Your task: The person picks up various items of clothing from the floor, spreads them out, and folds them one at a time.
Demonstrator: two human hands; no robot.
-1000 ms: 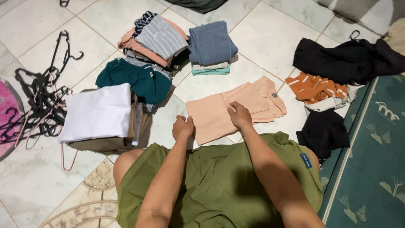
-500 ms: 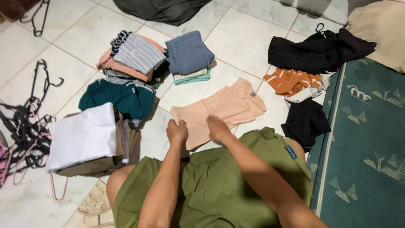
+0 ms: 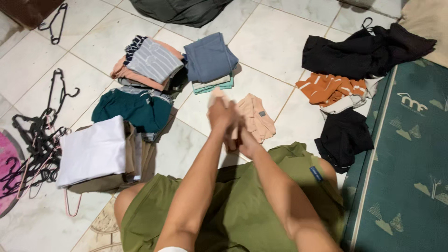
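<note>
Both hands up off the floor, pressed close together over the peach garment (image 3: 254, 119). Left hand (image 3: 220, 113) is closed on a lifted fold of it, a peach edge poking above the fingers. Right hand (image 3: 242, 140) sits just below and against the left, gripping the same cloth; exact finger positions are hidden by the left forearm. The rest of the peach garment lies bunched on the tiled floor (image 3: 275, 42), right of the hands, small grey label facing up.

Positions relative to the peach garment:
- Just beyond it: blue-grey folded stack (image 3: 209, 56) on white and mint layers.
- Beyond and left: striped grey top on a salmon pile (image 3: 149, 60).
- Left: folded teal garment (image 3: 133, 108); further left and nearer the person, folded white cloth (image 3: 93, 150) on top of a tan/brown stack.
- Far left: tangle of black hangers (image 3: 37, 140), a pink one sticking out under the white stack, and a pink mat at the frame edge.
- Right: orange and white striped garment (image 3: 331, 88); beyond that, a loose black garment (image 3: 364, 49) with a hanger hook showing.
- Right and nearer the person: crumpled black cloth (image 3: 343, 137), touching the edge of the dark green mat (image 3: 406, 163).

The person sits on the floor in olive green shorts (image 3: 242, 205), knees spread either side of the arms.
</note>
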